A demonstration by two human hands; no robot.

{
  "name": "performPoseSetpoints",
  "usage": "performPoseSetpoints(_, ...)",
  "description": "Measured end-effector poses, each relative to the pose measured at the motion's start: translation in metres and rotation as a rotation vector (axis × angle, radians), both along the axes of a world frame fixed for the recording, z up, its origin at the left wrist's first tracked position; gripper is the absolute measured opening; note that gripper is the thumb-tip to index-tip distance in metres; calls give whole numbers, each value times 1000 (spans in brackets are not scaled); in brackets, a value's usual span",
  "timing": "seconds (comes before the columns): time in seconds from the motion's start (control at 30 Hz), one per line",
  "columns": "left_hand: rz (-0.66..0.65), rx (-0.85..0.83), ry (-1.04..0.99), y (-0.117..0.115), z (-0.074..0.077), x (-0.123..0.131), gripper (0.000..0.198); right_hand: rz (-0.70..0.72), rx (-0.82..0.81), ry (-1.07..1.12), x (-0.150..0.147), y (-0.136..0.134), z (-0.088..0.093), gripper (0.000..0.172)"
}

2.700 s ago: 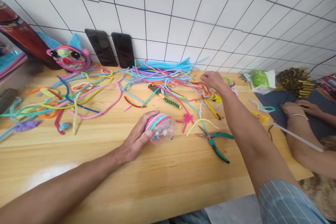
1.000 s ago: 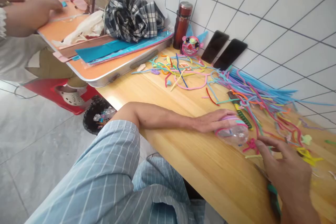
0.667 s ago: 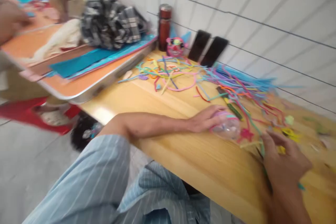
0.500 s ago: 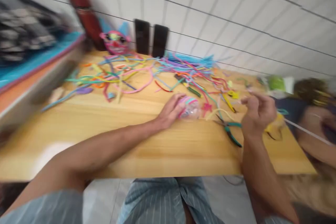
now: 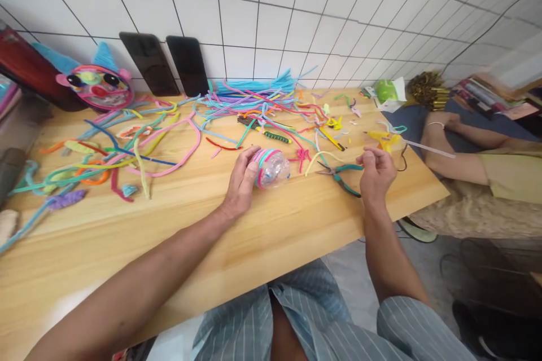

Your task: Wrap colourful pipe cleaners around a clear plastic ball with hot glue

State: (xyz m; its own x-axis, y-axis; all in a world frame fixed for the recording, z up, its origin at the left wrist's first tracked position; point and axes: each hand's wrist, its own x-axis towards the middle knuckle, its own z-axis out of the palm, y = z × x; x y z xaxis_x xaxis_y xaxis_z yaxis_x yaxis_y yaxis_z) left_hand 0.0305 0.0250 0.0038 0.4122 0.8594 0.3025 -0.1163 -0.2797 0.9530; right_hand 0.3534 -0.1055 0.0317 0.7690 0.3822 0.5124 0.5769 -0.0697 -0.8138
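Note:
My left hand (image 5: 243, 183) is closed around the side of a clear plastic bottle piece (image 5: 277, 169), lying on its side on the table, with pink, teal and purple pipe cleaner wound round it. Above the table's right part, my right hand (image 5: 376, 172) has its fingers curled in a pinch; whatever is in them, if anything, is too small to make out. Just left of it lie teal-handled pliers (image 5: 350, 189), jaws pointing left. Behind it rests a yellow glue gun (image 5: 383, 140) with a long white glue stick (image 5: 429, 149) sticking out of its back.
Loose pipe cleaners (image 5: 152, 161) cover the table's left; a blue bundle (image 5: 254, 87) lies at the back. Wire strippers (image 5: 275, 135) and a yellow cutter (image 5: 331, 138) lie mid-table. Two phones (image 5: 188, 65) lean on the wall near a pipe-cleaner face (image 5: 99, 87). Another person's arm (image 5: 438, 130) is at right.
The view has swung to the right and sharpened. My left hand stays on the bottle piece. My right hand is now nearer the pliers' handles, its fingers still curled.

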Motion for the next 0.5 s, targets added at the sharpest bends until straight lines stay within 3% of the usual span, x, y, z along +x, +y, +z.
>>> performPoseSetpoints(0.2, 4, -9, -27, 0, -5, -2, 69, 71, -39, 54, -10, -1, -7, 33)
performPoseSetpoints(0.5, 87, -22, -85, 15, -11, -3, 68, 249, -141, 51, -18, -14, -1, 29)
